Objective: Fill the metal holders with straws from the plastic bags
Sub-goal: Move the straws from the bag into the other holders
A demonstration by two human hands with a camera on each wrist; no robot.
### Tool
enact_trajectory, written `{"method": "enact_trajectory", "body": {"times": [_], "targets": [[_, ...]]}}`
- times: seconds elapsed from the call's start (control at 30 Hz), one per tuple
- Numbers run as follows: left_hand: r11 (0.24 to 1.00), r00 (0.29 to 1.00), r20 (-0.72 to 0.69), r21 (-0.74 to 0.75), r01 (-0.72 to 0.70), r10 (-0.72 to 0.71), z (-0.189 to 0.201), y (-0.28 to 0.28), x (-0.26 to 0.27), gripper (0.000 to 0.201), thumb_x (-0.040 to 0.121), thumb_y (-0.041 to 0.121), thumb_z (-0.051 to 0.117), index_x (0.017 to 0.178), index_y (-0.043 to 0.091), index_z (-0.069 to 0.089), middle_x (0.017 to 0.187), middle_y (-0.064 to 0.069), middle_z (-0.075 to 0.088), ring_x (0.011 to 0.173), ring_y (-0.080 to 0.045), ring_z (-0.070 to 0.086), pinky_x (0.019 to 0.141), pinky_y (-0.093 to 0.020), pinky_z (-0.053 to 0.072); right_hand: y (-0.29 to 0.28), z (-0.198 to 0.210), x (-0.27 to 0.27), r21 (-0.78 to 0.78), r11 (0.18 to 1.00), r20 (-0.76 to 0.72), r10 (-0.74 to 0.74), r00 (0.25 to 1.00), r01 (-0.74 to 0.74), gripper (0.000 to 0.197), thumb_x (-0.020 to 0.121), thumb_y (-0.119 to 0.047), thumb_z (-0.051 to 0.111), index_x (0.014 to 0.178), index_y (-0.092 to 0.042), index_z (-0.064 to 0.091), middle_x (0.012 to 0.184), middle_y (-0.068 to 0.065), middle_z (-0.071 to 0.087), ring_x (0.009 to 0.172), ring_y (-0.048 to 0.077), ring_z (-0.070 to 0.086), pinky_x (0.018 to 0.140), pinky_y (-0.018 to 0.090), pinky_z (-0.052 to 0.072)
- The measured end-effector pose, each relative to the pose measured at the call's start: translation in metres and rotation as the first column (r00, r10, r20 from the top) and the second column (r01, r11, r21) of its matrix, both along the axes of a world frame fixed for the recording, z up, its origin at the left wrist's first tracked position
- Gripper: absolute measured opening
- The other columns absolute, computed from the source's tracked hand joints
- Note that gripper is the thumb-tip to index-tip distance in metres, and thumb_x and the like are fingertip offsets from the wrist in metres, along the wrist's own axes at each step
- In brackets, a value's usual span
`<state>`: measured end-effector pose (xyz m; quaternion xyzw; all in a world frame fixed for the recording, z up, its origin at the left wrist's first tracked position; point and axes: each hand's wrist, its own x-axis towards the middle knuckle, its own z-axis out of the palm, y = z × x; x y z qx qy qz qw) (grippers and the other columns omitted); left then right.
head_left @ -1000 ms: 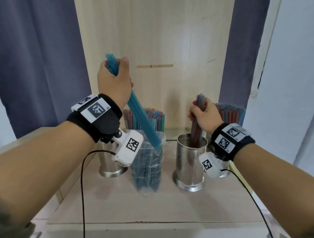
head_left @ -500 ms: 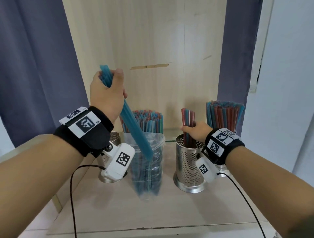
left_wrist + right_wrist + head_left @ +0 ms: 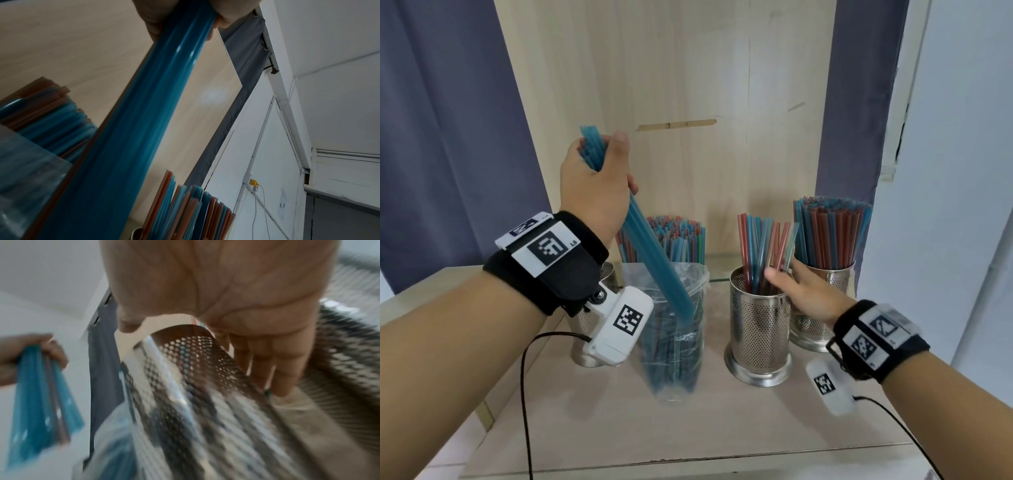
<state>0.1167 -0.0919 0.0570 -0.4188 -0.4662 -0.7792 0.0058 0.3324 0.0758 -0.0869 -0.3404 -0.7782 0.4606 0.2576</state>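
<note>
My left hand (image 3: 595,178) grips a bundle of blue straws (image 3: 650,250), tilted, its lower end over the mouth of the clear plastic bag (image 3: 671,329) that stands upright with more straws inside. The left wrist view shows the same bundle of blue straws (image 3: 144,113) running up to my fingers. A perforated metal holder (image 3: 758,325) in the middle holds a loose bunch of red and blue straws (image 3: 763,250). My right hand (image 3: 804,294) hovers open beside that holder's rim, holding nothing. In the right wrist view the holder (image 3: 195,369) is blurred under my palm.
A full holder of red and blue straws (image 3: 825,240) stands at the back right, another full bunch (image 3: 678,240) behind the bag. A further metal holder (image 3: 585,325) sits at the left, mostly hidden by my wrist. Wooden back panel (image 3: 688,85) and blue curtains (image 3: 448,137) enclose the shelf.
My right hand lowered its red and blue straws into the middle holder, let go and drew back. My left hand came down a little with the blue bundle.
</note>
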Motion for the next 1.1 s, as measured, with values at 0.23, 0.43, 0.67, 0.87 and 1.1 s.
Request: {"method": "enact_trajectory", "body": {"times": [0.23, 0.43, 0.67, 0.87, 1.1], "targets": [[0.992, 0.993, 0.116, 0.123, -0.008, -0.007, 0.02, 0.021, 0.007, 0.021, 0.096, 0.027, 0.053, 0.08, 0.019, 0.043, 0.044, 0.011, 0.047, 0.041, -0.007, 0.045, 0.056, -0.029, 0.045, -0.014, -0.029, 0.004, 0.294, 0.95, -0.022, -0.1, 0.995, 0.102, 0.113, 0.057, -0.052, 0.088, 0.147, -0.025, 0.025, 0.132, -0.01, 0.055, 0.116, 0.005, 0.052, 0.104, 0.027, 0.038], [0.986, 0.987, 0.15, 0.166, 0.03, -0.055, 0.021, 0.047, 0.027, 0.02, 0.097, 0.025, 0.054, 0.081, 0.016, 0.045, 0.047, 0.011, 0.046, 0.041, -0.008, 0.044, 0.053, -0.027, 0.044, -0.02, -0.029, -0.005, 0.287, 0.951, 0.001, -0.117, 0.993, 0.112, 0.116, 0.062, -0.043, 0.089, 0.15, -0.019, 0.017, 0.136, -0.004, 0.055, 0.11, 0.002, 0.049, 0.097, 0.018, 0.037], [0.995, 0.99, 0.142, 0.099, 0.013, -0.027, 0.008, 0.078, 0.046, 0.019, 0.096, 0.029, 0.055, 0.083, 0.018, 0.046, 0.063, 0.0, 0.049, 0.044, -0.007, 0.048, 0.051, -0.021, 0.047, -0.014, -0.048, -0.013, 0.304, 0.935, -0.039, -0.179, 0.983, 0.182, 0.124, 0.054, -0.058, 0.085, 0.15, -0.028, 0.012, 0.133, -0.008, 0.057, 0.118, 0.01, 0.056, 0.103, 0.026, 0.044], [0.977, 0.998, 0.017, -0.207, 0.057, -0.055, -0.038, 0.114, 0.05, 0.025, 0.095, 0.03, 0.056, 0.085, 0.008, 0.052, 0.064, -0.006, 0.054, 0.041, -0.003, 0.048, 0.046, -0.015, 0.043, -0.012, -0.052, -0.014, 0.325, 0.928, -0.089, -0.163, 0.983, 0.183, 0.114, 0.056, -0.055, 0.085, 0.145, -0.033, 0.018, 0.131, -0.015, 0.055, 0.119, 0.007, 0.055, 0.103, 0.025, 0.043], [0.817, 0.958, -0.201, -0.574, 0.055, -0.205, -0.082, 0.144, 0.046, 0.028, 0.09, 0.044, 0.058, 0.083, 0.017, 0.057, 0.079, -0.002, 0.057, 0.065, -0.009, 0.058, 0.065, -0.023, 0.049, -0.011, -0.053, -0.015, 0.351, 0.918, -0.105, -0.157, 0.982, 0.185, 0.112, 0.053, -0.061, 0.082, 0.142, -0.033, 0.02, 0.133, -0.012, 0.055, 0.121, 0.007, 0.055, 0.105, 0.03, 0.046]]}}
